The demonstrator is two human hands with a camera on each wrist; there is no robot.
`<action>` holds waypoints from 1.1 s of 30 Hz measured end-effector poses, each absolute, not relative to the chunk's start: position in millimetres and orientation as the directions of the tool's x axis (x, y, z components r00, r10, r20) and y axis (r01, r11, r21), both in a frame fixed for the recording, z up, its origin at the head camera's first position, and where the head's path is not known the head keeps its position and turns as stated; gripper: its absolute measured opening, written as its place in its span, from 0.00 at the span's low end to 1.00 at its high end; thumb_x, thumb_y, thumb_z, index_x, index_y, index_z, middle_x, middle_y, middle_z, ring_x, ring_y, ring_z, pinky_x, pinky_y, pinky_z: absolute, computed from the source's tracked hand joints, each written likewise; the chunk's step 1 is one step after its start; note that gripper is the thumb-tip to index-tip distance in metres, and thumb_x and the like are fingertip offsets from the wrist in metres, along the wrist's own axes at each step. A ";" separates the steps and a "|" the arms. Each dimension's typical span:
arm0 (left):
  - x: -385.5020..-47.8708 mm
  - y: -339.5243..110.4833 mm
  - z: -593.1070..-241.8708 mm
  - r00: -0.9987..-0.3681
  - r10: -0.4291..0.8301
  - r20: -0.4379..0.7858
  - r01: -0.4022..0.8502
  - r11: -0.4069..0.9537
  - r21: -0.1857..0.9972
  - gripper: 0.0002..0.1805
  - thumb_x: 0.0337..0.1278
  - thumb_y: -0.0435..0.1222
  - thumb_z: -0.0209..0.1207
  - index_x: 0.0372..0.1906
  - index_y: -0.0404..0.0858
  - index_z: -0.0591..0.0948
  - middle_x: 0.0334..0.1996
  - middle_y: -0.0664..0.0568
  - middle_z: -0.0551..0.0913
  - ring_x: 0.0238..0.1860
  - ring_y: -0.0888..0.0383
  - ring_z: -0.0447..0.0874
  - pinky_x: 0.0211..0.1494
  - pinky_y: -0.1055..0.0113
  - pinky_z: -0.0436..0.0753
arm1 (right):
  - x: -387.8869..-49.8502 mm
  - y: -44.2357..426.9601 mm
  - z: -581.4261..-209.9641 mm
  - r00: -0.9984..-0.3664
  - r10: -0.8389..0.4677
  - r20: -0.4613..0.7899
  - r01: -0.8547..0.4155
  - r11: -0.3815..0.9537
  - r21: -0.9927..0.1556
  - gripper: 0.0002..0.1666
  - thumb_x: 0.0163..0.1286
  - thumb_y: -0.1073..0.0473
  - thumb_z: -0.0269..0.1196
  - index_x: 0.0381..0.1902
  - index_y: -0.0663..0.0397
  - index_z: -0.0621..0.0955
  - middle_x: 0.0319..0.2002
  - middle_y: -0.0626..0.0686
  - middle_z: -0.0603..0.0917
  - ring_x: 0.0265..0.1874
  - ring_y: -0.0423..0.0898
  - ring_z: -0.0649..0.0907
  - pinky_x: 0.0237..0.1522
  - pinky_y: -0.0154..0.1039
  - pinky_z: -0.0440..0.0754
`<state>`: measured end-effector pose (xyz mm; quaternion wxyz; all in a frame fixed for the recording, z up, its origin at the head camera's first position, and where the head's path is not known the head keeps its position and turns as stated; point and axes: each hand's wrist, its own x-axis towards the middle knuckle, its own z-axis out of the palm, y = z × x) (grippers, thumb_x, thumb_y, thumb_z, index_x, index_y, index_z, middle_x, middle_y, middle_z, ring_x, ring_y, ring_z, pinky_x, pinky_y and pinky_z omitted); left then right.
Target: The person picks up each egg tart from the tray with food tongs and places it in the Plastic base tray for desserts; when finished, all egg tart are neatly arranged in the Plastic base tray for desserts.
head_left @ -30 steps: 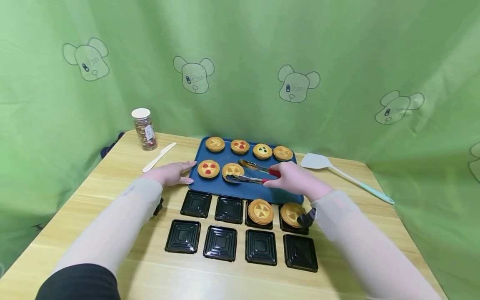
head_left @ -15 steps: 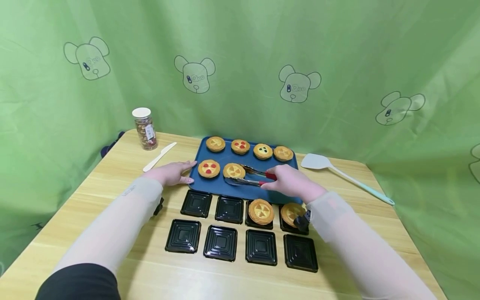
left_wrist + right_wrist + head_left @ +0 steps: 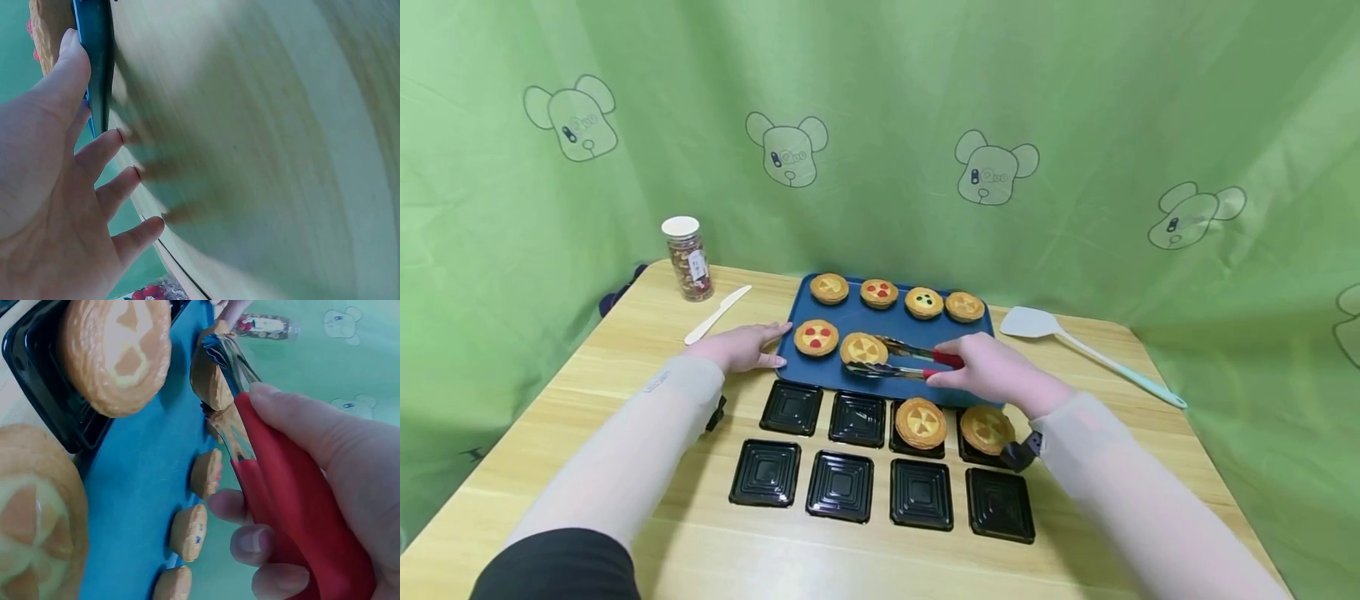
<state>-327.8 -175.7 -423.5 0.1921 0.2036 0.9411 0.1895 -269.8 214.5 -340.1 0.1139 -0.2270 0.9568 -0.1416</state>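
My left hand [image 3: 747, 347] touches the left edge of a blue tray [image 3: 917, 392] with its fingers spread. The left wrist view shows this hand [image 3: 56, 156] with its thumb against the tray rim [image 3: 100, 69]. My right hand [image 3: 1000, 371] grips red-handled metal tongs [image 3: 895, 372], whose tips lie on either side of a pale-patterned tart [image 3: 863, 348] in the tray's near row. In the right wrist view my hand [image 3: 369, 450] holds the tongs' red handles [image 3: 294, 500] with the tips at a tart [image 3: 209, 381]; whether its underside touches the tray is hidden.
A red-topped tart [image 3: 816, 337] sits left of the tongs, with several tarts behind. Black square trays [image 3: 839, 486] stand in two rows nearer, two bearing tarts [image 3: 921, 423]. A jar [image 3: 688, 260] and white knife [image 3: 718, 314] lie left, a spatula [image 3: 1093, 352] right.
The tongs have moved forward around the near-row tart, which has shifted slightly left and nearer. My right hand has moved slightly nearer. The left hand stays at the tray edge.
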 end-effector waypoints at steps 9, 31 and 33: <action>-328.2 -176.9 -424.1 -0.842 0.460 -0.282 0.315 0.843 0.435 0.44 0.68 0.50 0.57 0.80 0.43 0.49 0.77 0.38 0.47 0.76 0.38 0.44 0.76 0.45 0.45 | -244.7 221.3 -329.7 -0.813 -0.557 -0.170 -0.467 0.797 -0.383 0.37 0.65 0.41 0.67 0.61 0.63 0.79 0.55 0.58 0.83 0.45 0.46 0.85 0.46 0.44 0.84; -329.5 -176.2 -425.0 -0.835 0.476 -0.277 0.325 0.832 0.449 0.44 0.68 0.49 0.57 0.79 0.42 0.49 0.77 0.37 0.47 0.76 0.38 0.44 0.76 0.45 0.45 | -221.6 214.0 -332.7 -0.761 -0.610 -0.222 -0.553 0.788 -0.271 0.31 0.64 0.42 0.69 0.56 0.59 0.83 0.25 0.41 0.80 0.20 0.38 0.73 0.22 0.36 0.69; -329.5 -176.4 -424.7 -0.835 0.475 -0.278 0.325 0.833 0.448 0.44 0.68 0.49 0.57 0.79 0.42 0.49 0.77 0.37 0.47 0.76 0.38 0.44 0.76 0.45 0.45 | -221.2 212.7 -333.1 -0.756 -0.616 -0.223 -0.561 0.785 -0.263 0.30 0.64 0.42 0.69 0.55 0.57 0.84 0.21 0.40 0.76 0.18 0.37 0.71 0.19 0.36 0.66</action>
